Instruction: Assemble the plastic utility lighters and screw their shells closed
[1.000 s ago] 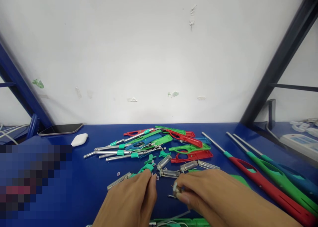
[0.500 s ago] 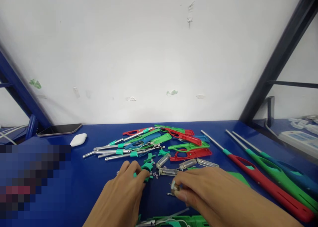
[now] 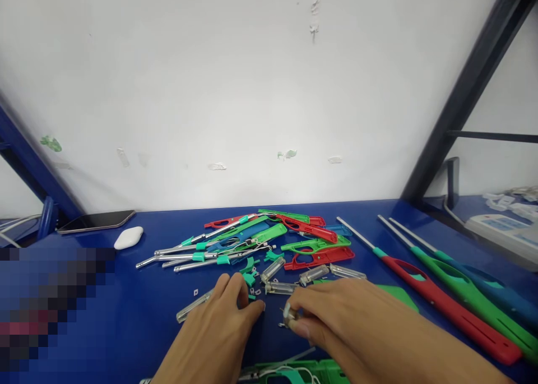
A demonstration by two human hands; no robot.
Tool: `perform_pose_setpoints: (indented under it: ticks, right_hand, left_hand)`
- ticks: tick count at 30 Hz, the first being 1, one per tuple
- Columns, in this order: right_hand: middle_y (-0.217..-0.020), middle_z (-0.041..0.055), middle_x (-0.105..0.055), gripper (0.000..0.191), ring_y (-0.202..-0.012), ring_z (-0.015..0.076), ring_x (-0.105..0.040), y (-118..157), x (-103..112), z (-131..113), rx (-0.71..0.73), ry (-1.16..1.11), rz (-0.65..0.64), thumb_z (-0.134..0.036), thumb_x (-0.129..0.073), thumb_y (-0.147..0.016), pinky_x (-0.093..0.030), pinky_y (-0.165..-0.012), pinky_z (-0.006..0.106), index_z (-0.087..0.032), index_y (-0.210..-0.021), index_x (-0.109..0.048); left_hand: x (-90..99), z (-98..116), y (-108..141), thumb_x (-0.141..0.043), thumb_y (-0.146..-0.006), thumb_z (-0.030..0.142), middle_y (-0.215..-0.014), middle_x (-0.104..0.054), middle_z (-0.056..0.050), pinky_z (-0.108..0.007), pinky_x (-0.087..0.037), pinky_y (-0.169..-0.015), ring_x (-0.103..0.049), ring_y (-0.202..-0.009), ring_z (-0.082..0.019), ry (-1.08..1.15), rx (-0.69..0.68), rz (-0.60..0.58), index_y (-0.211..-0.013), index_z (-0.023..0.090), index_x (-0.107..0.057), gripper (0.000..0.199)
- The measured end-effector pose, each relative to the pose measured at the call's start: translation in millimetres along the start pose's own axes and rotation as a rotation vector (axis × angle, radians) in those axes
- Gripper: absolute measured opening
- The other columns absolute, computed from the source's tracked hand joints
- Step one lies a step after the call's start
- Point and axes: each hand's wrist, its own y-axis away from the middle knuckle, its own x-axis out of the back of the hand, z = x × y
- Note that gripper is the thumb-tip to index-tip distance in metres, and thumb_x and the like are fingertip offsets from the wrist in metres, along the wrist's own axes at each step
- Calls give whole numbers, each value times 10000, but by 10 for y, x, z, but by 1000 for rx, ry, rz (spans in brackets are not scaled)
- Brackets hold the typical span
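Observation:
My right hand pinches the end of a small clear cylinder with a pale fitting, just above the blue table. Over the table to its left is my left hand, thumb stretched out and fingers bent, near small teal pieces; whether anything lies under its fingertips is hidden. A clear tube sticks out left of it. Several clear tubes lie beyond the hands. At the bottom edge, between my forearms, a green shell holds a teal piece and white wires.
Metal rods with teal collars and red shells, green and blue ones too, are piled at the back. Three long lighters lie on the right. A phone and a white case sit back left.
My left hand has shifted slightly right and its thumb has moved away from the fingers. The clear tube left of it now shows. My right hand keeps its pinch, and the view has shifted slightly.

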Motion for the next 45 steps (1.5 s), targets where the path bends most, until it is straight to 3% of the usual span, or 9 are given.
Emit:
perform_pose_setpoints:
  ticks: [7, 11, 18, 24, 29, 34, 40, 42, 45]
  right_hand:
    - [-1267, 54, -802, 288, -1120, 265, -773, 4, -11, -6, -1, -1, 3, -272, -527, -1120, -577, -959, 342, -278, -1277, -769]
    - [-1221, 48, -809, 288, -1071, 256, -782, 0, 9, -28, -15, -7, 4, -276, -516, -1127, -576, -943, 343, -283, -1253, -775]
    - [-1183, 31, -814, 288, -1045, 245, -784, -13, 8, -38, -11, 5, 5, -246, -515, -1118, -570, -906, 323, -291, -1211, -784]
    - [-1206, 38, -812, 284, -1048, 250, -784, -7, -26, -19, -5, 17, 12, -253, -514, -1119, -571, -934, 338, -278, -1222, -777]
    - [-1154, 26, -820, 274, -983, 230, -790, -16, -18, -21, -16, 25, 22, -241, -525, -1112, -581, -887, 312, -277, -1208, -779]
    - [-1149, 30, -814, 260, -984, 217, -782, -7, -44, 3, -6, 42, 32, -251, -528, -1114, -578, -873, 293, -267, -1205, -770]
    - [-1146, 45, -809, 275, -937, 226, -770, -5, -96, 55, 38, 76, 34, -214, -520, -1101, -571, -856, 325, -270, -1204, -770]
    - [-1127, 40, -809, 269, -930, 224, -770, -9, -101, 52, 40, 82, 50, -215, -523, -1104, -570, -851, 324, -273, -1202, -767]
    - [-1137, 32, -808, 261, -960, 230, -774, -2, -114, 52, 50, 96, 77, -216, -538, -1098, -571, -857, 328, -285, -1214, -761]
  left_hand:
    - [-70, -21, -37, -461, -1071, 114, -1217, -683, -86, -463, -595, -898, -639, -1146, -317, -39, -80, 61, -1150, 299, -756, 356]
    - [-133, -50, -53, -419, -1041, 48, -1105, -652, -60, -325, -525, -716, -636, -1022, -274, -85, -111, 125, -1148, 335, -741, 444]
    - [-238, -93, -71, -379, -1007, -6, -1066, -662, -65, -368, -560, -801, -637, -1007, -271, -155, -215, 183, -1075, 255, -709, 426]
    - [-213, -69, -58, -387, -971, -54, -1104, -713, -59, -505, -564, -1042, -669, -1077, -270, -160, -248, 129, -1047, 218, -717, 434]
    - [-94, -29, -41, -332, -935, -94, -1132, -713, -99, -472, -593, -991, -684, -1064, -268, -138, -196, 66, -1146, 198, -728, 535]
    - [-23, -6, -54, -376, -862, -123, -1202, -736, -93, -512, -552, -1078, -681, -1147, -278, -105, -175, -7, -1162, 213, -744, 582]
    - [-17, -2, -40, -393, -1006, -10, -1282, -741, -93, -590, -525, -1123, -654, -1283, -328, -68, -177, -24, -1247, 231, -733, 482]
    - [-25, -1, -37, -409, -1030, 27, -1287, -743, -98, -596, -555, -1086, -666, -1279, -342, -64, -178, -28, -1222, 234, -740, 435]
    - [-13, 11, -32, -428, -928, -66, -1294, -740, -125, -556, -614, -984, -707, -1190, -340, -70, -178, -27, -1198, 210, -746, 500]
